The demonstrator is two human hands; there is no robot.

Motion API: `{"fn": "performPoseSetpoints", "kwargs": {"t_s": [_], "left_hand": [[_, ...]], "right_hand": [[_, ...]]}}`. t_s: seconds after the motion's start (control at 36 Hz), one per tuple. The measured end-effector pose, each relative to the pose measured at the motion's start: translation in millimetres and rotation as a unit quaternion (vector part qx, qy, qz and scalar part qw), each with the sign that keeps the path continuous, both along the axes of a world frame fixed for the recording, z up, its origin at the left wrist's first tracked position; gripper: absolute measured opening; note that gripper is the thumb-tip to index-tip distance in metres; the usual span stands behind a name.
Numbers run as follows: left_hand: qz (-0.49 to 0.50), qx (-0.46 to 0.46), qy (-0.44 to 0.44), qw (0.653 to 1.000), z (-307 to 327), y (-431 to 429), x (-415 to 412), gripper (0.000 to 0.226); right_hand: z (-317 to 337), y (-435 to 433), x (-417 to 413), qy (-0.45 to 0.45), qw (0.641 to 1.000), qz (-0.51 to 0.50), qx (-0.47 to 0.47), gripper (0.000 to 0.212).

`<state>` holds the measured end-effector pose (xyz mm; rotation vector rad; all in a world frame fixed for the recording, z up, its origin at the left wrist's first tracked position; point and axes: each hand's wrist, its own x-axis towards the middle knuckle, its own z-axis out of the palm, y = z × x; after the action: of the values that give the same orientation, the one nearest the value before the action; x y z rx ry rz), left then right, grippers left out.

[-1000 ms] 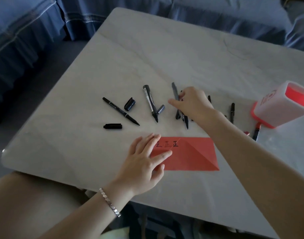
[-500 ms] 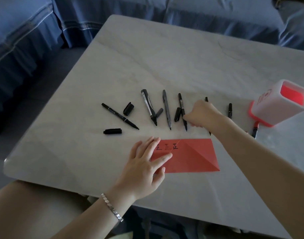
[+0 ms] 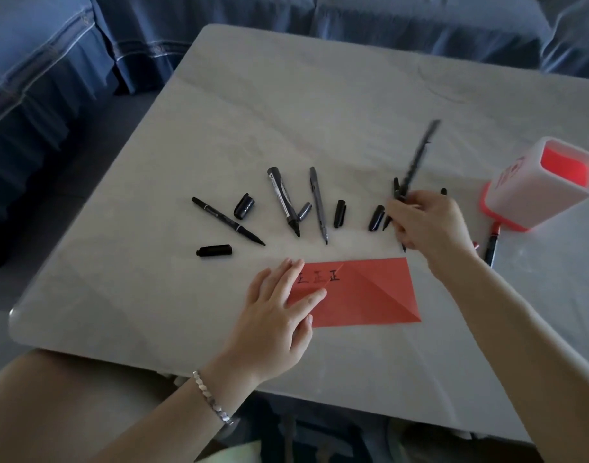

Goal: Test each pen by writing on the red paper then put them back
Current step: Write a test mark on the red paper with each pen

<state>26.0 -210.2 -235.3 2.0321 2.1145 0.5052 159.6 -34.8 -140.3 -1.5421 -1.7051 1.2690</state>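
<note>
R hand (image 3: 430, 225) pinches blurred black pen (image 3: 418, 158), barrel angled up past fingers. Red paper (image 3: 369, 295) just below grip; L hand (image 3: 276, 315) flat on it, fingers straight.

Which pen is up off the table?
The black pen gripped in the right hand, slanting upward and blurred. The other pens all lie flat on the table.

Dim, soft daylight; motion-blurred pen (image 3: 420, 155)

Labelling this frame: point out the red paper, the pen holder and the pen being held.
red paper (image 3: 363, 295), head view, bare middle of the sheet.
pen holder (image 3: 520, 202), head view, white outer wall.
held pen (image 3: 420, 152), head view, blurred upper shaft.
</note>
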Motion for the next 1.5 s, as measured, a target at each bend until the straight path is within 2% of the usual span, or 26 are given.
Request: {"fn": "performPoseSetpoints", "kwargs": {"t_s": [0.08,0.25,0.33,0.47,0.69,0.81,1.33,1.5], "left_hand": [[-0.001,-0.005,0.008,1.000,1.0,1.7,0.8,0.037],[0.006,-0.044,0.040,0.998,9.3,4.8,5.2,0.034],[0.010,-0.058,0.044,0.997,11.2,7.3,8.2,0.031],[0.009,-0.051,0.043,0.998,12.7,13.7,14.2,0.033],[0.000,-0.024,0.030,0.999,7.6,19.4,25.1,0.035],[-0.003,-0.027,0.024,0.999,4.5,21.2,26.5,0.038],[0.007,-0.046,0.001,0.999,5.7,20.8,26.4,0.039],[0.008,-0.044,0.001,0.999,5.5,20.7,25.9,0.039]], "right_hand": [[-2.6,-20.5,16.9,0.071,0.997,-0.016,0.011,0.019],[-31.9,-46.6,21.5,0.120,0.992,0.006,-0.026,0.018],[-44.3,-54.5,13.6,0.137,0.990,-0.009,-0.041,0.025],[-60.0,-57.4,3.4,0.088,0.995,-0.051,0.003,0.035],[-74.2,-61.3,-2.8,0.049,0.986,-0.130,0.093,0.036],[-78.3,-58.6,-2.7,0.037,0.982,-0.155,0.103,0.037],[-83.5,-55.0,-2.7,-0.016,0.982,-0.101,0.162,0.033],[-83.0,-55.3,-2.4,-0.028,0.976,-0.120,0.182,0.032]]}}
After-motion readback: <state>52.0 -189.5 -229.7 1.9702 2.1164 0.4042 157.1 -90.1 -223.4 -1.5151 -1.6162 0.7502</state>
